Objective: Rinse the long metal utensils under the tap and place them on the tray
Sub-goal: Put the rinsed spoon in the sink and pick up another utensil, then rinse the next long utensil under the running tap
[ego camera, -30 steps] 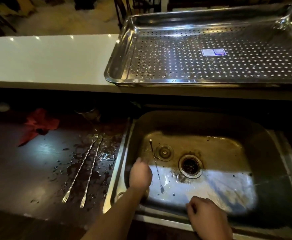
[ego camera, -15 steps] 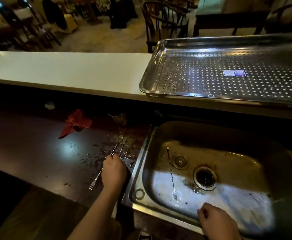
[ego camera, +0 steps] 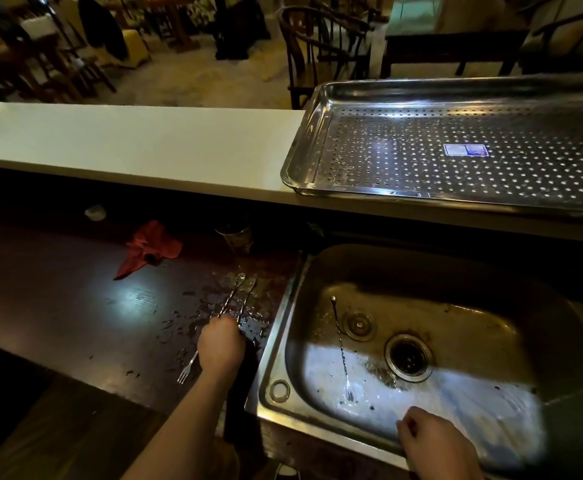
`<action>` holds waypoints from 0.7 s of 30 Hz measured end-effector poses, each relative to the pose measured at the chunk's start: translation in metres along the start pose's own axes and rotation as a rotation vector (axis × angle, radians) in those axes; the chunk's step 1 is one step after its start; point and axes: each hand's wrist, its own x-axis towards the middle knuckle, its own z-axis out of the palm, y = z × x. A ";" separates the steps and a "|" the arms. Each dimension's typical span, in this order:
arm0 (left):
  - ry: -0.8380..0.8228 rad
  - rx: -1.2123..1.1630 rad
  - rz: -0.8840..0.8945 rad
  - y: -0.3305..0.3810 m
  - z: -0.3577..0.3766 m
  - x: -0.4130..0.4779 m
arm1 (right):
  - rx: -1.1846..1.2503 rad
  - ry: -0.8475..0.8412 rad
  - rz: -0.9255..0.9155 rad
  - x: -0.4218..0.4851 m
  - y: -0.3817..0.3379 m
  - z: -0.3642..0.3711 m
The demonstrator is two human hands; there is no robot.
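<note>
Two long twisted metal bar spoons (ego camera: pixel 232 296) lie side by side on the wet dark counter, fork ends toward me. My left hand (ego camera: pixel 221 344) covers their middle with fingers curled down on them. A third long spoon (ego camera: pixel 340 344) lies in the steel sink (ego camera: pixel 484 320), left of the drain (ego camera: pixel 409 357). My right hand (ego camera: pixel 435 445) rests on the sink's near rim, fingers curled, holding nothing. The perforated steel tray (ego camera: pixel 304 150) sits on the white ledge above the sink, with no utensils in it. No tap is in view.
A crumpled red cloth (ego camera: pixel 150 247) and a glass (ego camera: pixel 237 236) sit at the back of the dark counter (ego camera: pixel 58 306). The white ledge (ego camera: pixel 137 147) runs along behind it. Chairs and tables stand beyond the ledge.
My left hand left the sink, moved left to the counter and came down on the two spoons there. The view tilted up and shifted left. My right hand stayed on the sink rim.
</note>
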 end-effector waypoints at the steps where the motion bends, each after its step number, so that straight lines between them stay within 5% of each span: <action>1: 0.003 -0.009 0.004 -0.001 0.001 0.000 | 0.006 -0.001 -0.002 0.000 0.000 -0.001; 8: 0.087 -0.283 -0.090 -0.001 0.002 0.001 | -0.009 0.024 0.000 -0.003 -0.002 -0.002; 21: 0.163 -0.498 0.176 0.048 -0.002 -0.061 | 0.013 0.011 -0.028 -0.004 0.008 0.003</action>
